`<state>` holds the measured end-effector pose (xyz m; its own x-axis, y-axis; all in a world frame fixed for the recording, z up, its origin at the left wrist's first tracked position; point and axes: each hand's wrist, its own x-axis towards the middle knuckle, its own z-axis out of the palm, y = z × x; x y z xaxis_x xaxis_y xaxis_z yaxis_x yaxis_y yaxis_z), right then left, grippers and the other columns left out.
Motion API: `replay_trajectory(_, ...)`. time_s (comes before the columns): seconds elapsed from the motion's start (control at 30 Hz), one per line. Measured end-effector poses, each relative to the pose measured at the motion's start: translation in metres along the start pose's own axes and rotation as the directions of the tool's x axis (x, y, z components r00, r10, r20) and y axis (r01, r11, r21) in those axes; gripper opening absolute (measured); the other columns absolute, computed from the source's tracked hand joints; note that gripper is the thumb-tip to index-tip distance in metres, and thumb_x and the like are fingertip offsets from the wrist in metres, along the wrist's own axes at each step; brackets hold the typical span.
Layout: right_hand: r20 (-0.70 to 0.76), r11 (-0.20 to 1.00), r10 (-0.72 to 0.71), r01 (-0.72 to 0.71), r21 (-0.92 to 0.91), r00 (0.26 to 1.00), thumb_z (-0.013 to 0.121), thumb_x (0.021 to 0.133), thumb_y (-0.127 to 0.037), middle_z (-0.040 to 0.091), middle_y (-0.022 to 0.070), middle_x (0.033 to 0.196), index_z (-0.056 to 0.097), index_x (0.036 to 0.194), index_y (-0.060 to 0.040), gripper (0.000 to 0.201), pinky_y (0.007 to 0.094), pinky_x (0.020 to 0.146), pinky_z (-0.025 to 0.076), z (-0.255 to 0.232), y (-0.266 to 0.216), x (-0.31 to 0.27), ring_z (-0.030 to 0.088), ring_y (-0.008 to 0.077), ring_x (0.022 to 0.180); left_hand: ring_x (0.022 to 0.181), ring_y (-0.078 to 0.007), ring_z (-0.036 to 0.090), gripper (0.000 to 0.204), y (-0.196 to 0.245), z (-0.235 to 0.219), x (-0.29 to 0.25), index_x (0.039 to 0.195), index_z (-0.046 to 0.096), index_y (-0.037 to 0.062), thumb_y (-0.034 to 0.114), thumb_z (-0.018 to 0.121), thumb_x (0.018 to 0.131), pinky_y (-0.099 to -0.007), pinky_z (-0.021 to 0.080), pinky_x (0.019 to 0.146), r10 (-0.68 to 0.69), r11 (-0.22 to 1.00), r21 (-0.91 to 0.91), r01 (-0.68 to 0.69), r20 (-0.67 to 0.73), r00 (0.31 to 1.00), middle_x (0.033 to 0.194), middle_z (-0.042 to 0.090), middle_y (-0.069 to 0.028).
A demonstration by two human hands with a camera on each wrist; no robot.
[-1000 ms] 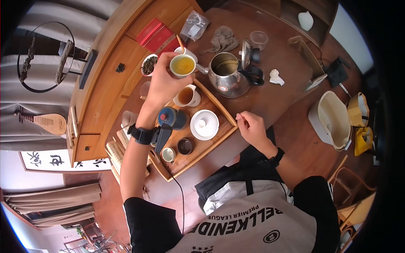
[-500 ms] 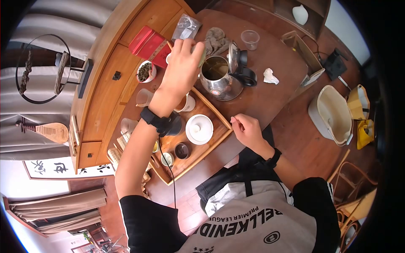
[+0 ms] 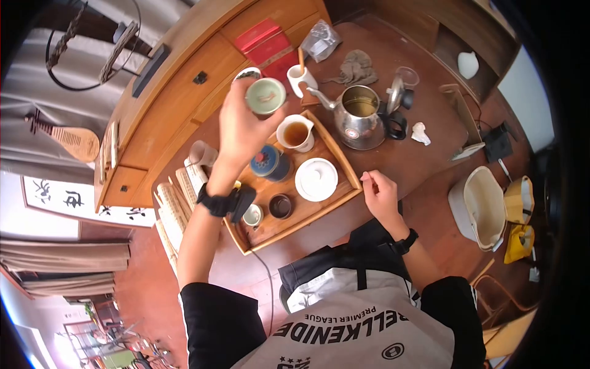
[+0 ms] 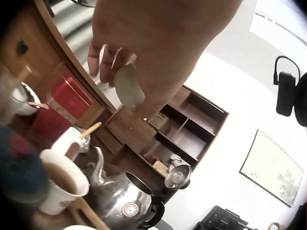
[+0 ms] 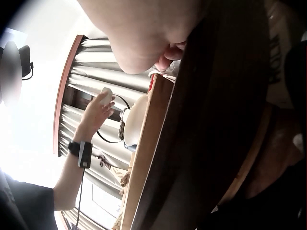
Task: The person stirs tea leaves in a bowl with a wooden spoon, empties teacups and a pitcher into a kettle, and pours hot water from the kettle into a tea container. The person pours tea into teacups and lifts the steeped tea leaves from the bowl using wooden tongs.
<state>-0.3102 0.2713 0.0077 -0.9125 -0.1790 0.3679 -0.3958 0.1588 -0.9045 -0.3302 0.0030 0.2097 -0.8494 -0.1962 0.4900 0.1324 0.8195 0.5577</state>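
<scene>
My left hand (image 3: 239,132) grips a pale green teacup (image 3: 265,95), raised over the far left of the tray (image 3: 301,209). The cup is tilted towards the head camera, showing a small reddish mark inside. Below it stands a white pitcher (image 3: 305,146) of brown tea, beside a blue lidded pot (image 3: 270,163) and a white lidded bowl (image 3: 316,179). A dark cup (image 3: 281,206) and a small pale cup (image 3: 252,214) sit nearer me. My right hand (image 3: 380,195) rests by the tray's right corner, fingers loosely curled, holding nothing.
An open steel kettle (image 3: 353,132) stands right of the tray, its spout towards the left hand. Behind are a white container (image 3: 299,77) with a wooden stick, a red box (image 3: 264,40) and a crumpled cloth (image 3: 359,67). A tissue (image 3: 420,133) lies right; a bin (image 3: 473,197) stands on the floor.
The left hand carried the cup of yellow liquid to the kettle, turned over beside it, then came back left. The yellow liquid no longer shows in the cup. The right hand has stayed put.
</scene>
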Motion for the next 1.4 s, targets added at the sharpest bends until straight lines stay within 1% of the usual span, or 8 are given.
replay_trajectory(0.13, 0.027, 0.999, 0.01, -0.008, -0.046, 1.0, 0.065, 0.095, -0.009, 0.056, 0.0098, 0.062, 0.064, 0.085, 0.0012, 0.015, 0.0271, 0.048, 0.039, 0.0, 0.0, 0.0, 0.051, 0.0125, 0.05, 0.098, -0.0346, 0.064, 0.048, -0.041, -0.06, -0.057, 0.109, 0.06, 0.002, 0.021, 0.086, 0.073, -0.0415, 0.052, 0.085, -0.089, 0.991, 0.101, 0.092, -0.035, 0.995, 0.102, 0.067, -0.017)
replay_trajectory(0.2, 0.015, 0.997, -0.002, 0.003, -0.073, 1.0, 0.064, 0.097, -0.011, 0.055, 0.0079, 0.062, 0.063, 0.085, 0.001, 0.017, 0.0263, 0.049, 0.039, 0.002, 0.003, -0.001, 0.05, 0.0098, 0.052, 0.099, -0.037, 0.061, 0.045, -0.068, -0.079, -0.086, 0.107, 0.062, 0.002, 0.019, 0.085, 0.073, -0.0439, 0.049, 0.088, -0.053, 0.95, 0.307, 0.051, -0.001, 0.999, 0.103, 0.065, -0.0174)
replay_trajectory(0.3, 0.037, 0.997, 0.016, -0.013, -0.077, 0.999, 0.063, 0.098, -0.011, 0.054, 0.0061, 0.062, 0.063, 0.086, 0.001, 0.017, 0.0256, 0.05, 0.039, 0.002, 0.0, 0.0, 0.048, 0.0082, 0.053, 0.1, -0.0385, 0.059, 0.046, -0.12, -0.083, -0.131, 0.108, 0.063, 0.0017, 0.018, 0.085, 0.071, -0.046, 0.047, 0.089, -0.211, 0.951, 0.252, 0.182, 0.094, 0.973, 0.102, 0.064, -0.0178)
replay_trajectory(0.37, 0.048, 0.995, 0.013, -0.009, -0.095, 0.999, 0.063, 0.098, -0.011, 0.054, 0.0052, 0.063, 0.063, 0.087, 0.001, 0.017, 0.0257, 0.05, 0.038, 0.002, 0.003, 0.0, 0.048, 0.0079, 0.054, 0.102, -0.0383, 0.058, 0.049, -0.132, -0.074, -0.15, 0.11, 0.063, 0.0016, 0.017, 0.084, 0.069, -0.0458, 0.047, 0.09, -0.231, 0.945, 0.258, 0.201, 0.091, 0.969, 0.103, 0.064, -0.0177)
replay_trajectory(0.57, 0.049, 0.991, -0.012, 0.018, -0.129, 0.999, 0.062, 0.098, -0.011, 0.054, 0.0064, 0.062, 0.063, 0.086, 0.001, 0.017, 0.0265, 0.05, 0.038, 0.001, 0.001, 0.001, 0.047, 0.0093, 0.053, 0.106, -0.0367, 0.057, 0.058, -0.125, -0.043, -0.157, 0.117, 0.064, 0.0021, 0.02, 0.086, 0.067, -0.0449, 0.045, 0.097, -0.223, 0.934, 0.331, 0.136, 0.24, 0.945, 0.111, 0.065, -0.0185)
replay_trajectory(0.83, 0.053, 0.984, 0.03, -0.02, -0.179, 0.998, 0.062, 0.098, -0.012, 0.054, 0.0068, 0.062, 0.063, 0.085, 0.001, 0.018, 0.0265, 0.05, 0.038, 0.001, -0.002, 0.002, 0.047, 0.01, 0.053, 0.116, -0.0367, 0.051, 0.065, -0.137, -0.026, -0.16, 0.122, 0.062, 0.0003, 0.029, 0.085, 0.068, -0.0459, 0.04, 0.101, -0.274, 0.903, 0.402, 0.152, 0.264, 0.925, 0.116, 0.063, -0.0174)
replay_trajectory(1.13, 0.05, 0.989, 0.033, -0.025, -0.148, 0.998, 0.062, 0.098, -0.012, 0.054, 0.0066, 0.062, 0.064, 0.086, 0.0014, 0.018, 0.0268, 0.051, 0.039, 0.002, -0.001, 0.001, 0.048, 0.0098, 0.054, 0.114, -0.0356, 0.052, 0.077, -0.139, -0.065, -0.178, 0.128, 0.061, 0.0055, 0.046, 0.086, 0.068, -0.0467, 0.037, 0.098, -0.242, 0.865, 0.492, 0.097, 0.241, 0.94, 0.113, 0.063, -0.0129)
replay_trajectory(1.4, 0.057, 0.989, 0.04, -0.031, -0.144, 0.998, 0.062, 0.098, -0.012, 0.056, 0.0079, 0.064, 0.064, 0.087, 0.0015, 0.018, 0.0268, 0.051, 0.04, 0.002, 0.001, 0.001, 0.049, 0.0103, 0.054, 0.111, -0.0322, 0.054, 0.066, -0.141, -0.072, -0.186, 0.128, 0.065, 0.0107, 0.039, 0.084, 0.072, -0.0449, 0.036, 0.096, -0.375, 0.84, 0.502, 0.207, 0.26, 0.89, 0.109, 0.067, -0.0117)
